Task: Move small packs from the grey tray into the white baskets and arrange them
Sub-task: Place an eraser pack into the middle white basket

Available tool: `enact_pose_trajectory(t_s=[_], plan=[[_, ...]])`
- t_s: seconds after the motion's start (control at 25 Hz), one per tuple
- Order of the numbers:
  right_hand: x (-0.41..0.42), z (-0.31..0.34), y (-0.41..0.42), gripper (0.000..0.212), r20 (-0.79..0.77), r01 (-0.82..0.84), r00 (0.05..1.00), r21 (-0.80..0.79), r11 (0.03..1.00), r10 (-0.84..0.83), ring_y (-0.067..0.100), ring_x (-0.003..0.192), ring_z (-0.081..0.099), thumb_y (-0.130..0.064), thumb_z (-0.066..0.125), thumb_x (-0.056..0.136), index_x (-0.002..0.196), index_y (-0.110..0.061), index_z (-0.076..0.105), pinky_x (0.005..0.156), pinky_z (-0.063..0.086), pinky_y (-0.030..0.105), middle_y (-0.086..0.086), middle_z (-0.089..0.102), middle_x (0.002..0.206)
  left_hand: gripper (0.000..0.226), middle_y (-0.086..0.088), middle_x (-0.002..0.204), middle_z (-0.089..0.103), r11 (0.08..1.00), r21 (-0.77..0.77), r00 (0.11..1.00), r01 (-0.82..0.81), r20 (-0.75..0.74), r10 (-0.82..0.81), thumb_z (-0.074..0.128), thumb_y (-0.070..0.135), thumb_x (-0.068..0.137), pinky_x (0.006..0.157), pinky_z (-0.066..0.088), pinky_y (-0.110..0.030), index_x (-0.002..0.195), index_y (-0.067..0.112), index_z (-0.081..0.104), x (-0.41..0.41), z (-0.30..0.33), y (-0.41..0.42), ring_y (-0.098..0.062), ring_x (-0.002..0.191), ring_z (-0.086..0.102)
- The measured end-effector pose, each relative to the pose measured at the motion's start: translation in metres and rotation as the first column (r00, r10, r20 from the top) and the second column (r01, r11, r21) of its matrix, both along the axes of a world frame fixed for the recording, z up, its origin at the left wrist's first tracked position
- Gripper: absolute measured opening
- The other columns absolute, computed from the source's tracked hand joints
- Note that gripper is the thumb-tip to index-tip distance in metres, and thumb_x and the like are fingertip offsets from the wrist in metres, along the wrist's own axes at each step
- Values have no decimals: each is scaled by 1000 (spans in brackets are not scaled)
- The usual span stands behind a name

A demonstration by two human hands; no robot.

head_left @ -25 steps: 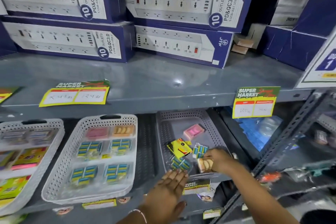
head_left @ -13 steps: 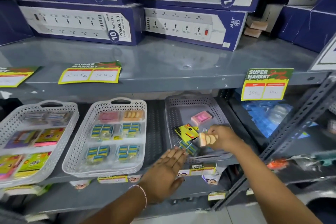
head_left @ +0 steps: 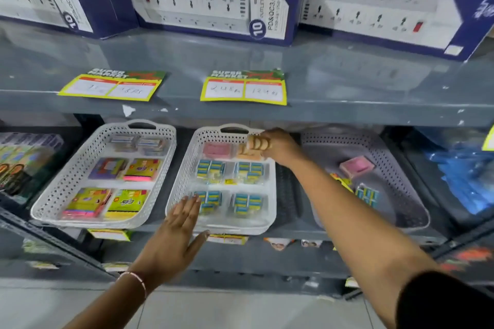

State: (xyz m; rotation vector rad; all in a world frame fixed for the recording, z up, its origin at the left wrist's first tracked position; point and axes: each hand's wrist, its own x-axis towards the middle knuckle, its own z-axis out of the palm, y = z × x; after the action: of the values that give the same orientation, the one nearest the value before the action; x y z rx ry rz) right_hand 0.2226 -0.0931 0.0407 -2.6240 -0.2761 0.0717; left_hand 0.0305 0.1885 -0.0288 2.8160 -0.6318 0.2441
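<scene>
Holding a tan pack [head_left: 257, 142] over the far right corner of the middle white basket [head_left: 187, 168], my right hand [head_left: 280, 145] pinches it closed, while my left hand [head_left: 175, 238] rests flat, fingers spread, on the basket's near rim; the grey tray [head_left: 401, 168] sits just right.

Tight headroom over the back of the middle white basket [head_left: 181, 176]: upper shelf edge [head_left: 347, 112] hangs right above its handle, so entry only from the front. Back-right corner already taken by the right hand [head_left: 280, 145] with a tan pack [head_left: 258, 143], over another tan pack [head_left: 248, 155] lying there. Front-left rim blocked by the left hand [head_left: 173, 238], fingers spread flat. Bare strip along the basket's front edge, past the blue packs [head_left: 247, 203]. Grey tray [head_left: 411, 208] mostly bare at front, though the right forearm cuts across its left side. Left white basket [head_left: 53, 195] full in every slot.
</scene>
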Motion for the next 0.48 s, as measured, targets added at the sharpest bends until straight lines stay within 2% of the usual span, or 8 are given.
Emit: enact_pose_trajectory(t_s=[0.12, 0.24, 0.4, 0.48], plan=[[33, -24, 23, 23, -21, 2, 1000, -173, 985, -6, 31, 95, 66, -21, 70, 73, 94, -10, 68, 69, 47, 29, 13, 71, 102, 68, -11, 151, 28, 997, 56, 999, 51, -14, -50, 29, 50, 98, 115, 3, -25, 144, 0, 37, -2, -7, 19, -28, 140, 24], [47, -40, 36, 23, -18, 15, 1000, -247, 969, -20, 32, 99, 64, -25, 67, 81, 100, -12, 66, 69, 37, 26, 13, 69, 108, 67, -12, 151, 31, 996, 57, 997, 71, 10, -72, 32, 48, 98, 116, 5, -28, 144, -1, 37, 1, -11, 21, -27, 141, 23], [56, -49, 47, 39, -65, -18, 998, -297, 955, -1, 34, 113, 59, -12, 74, 78, 115, -6, 64, 84, 44, 31, 16, 65, 121, 69, -13, 153, 26, 996, 30, 997, 80, 21, -80, 36, 49, 97, 116, 8, -33, 145, -1, 35, 1, -16, 23, -26, 143, 17], [60, -52, 49, 43, -64, -15, 998, -303, 953, -4, 33, 114, 58, -11, 75, 77, 118, -6, 64, 87, 45, 31, 16, 65, 122, 71, -13, 155, 23, 997, 21, 997, 78, 13, -78, 36, 51, 98, 115, 11, -37, 147, 0, 32, 0, -18, 22, -26, 145, 13]])
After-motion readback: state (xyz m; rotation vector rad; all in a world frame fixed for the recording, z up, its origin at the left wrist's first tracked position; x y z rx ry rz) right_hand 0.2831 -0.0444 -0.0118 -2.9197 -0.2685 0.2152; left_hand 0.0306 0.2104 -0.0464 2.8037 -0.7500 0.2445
